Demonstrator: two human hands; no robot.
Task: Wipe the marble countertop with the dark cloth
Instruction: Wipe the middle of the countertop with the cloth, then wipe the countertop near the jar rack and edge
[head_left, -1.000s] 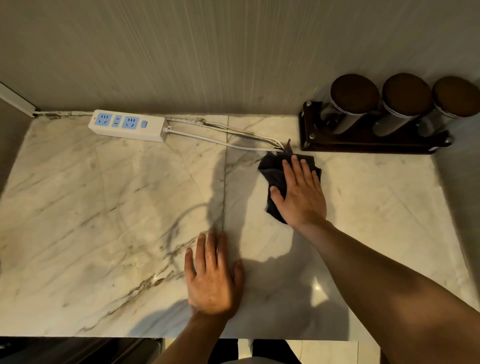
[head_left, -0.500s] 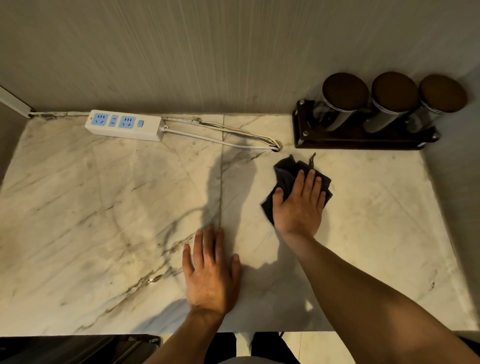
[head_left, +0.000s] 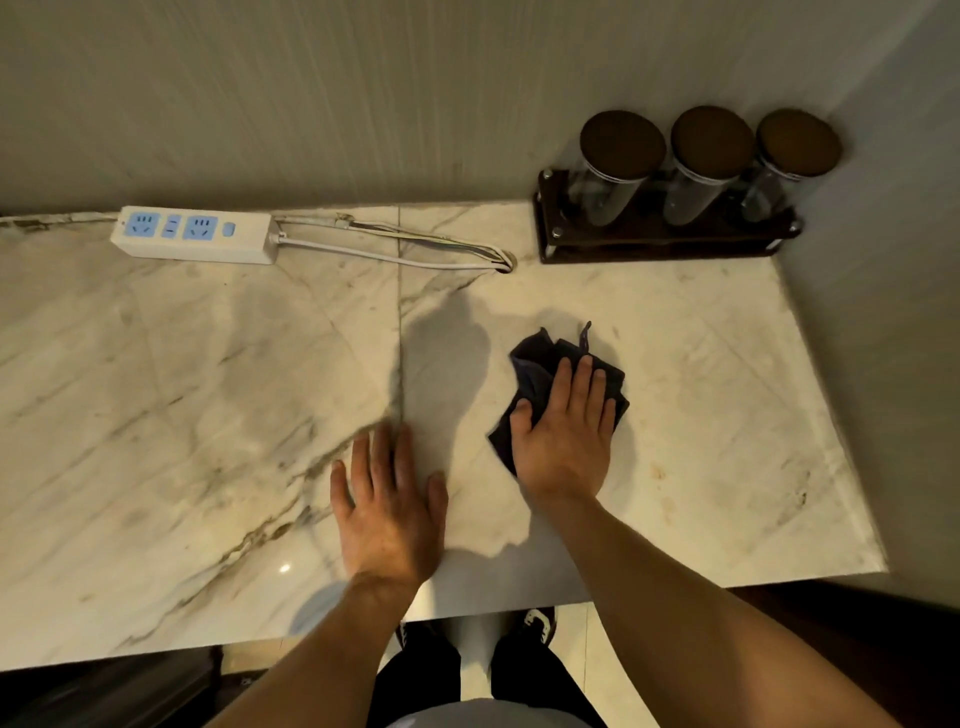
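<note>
Across the veined marble countertop, our right hand presses flat on the dark cloth; left hand lies open, palm down. Three lidded jars in a rack by the wall; contents unclear.

The counter is showing polished marble, glossy enough to be catching a small light glint at 7 o'clock. The dark cloth, soft and matt, is lying crumpled near the centre. At 11 o'clock the power strip is looking like smooth white plastic. At 1 o'clock, clear glass jars with matt brown lids are standing in a dark wooden rack.
</note>
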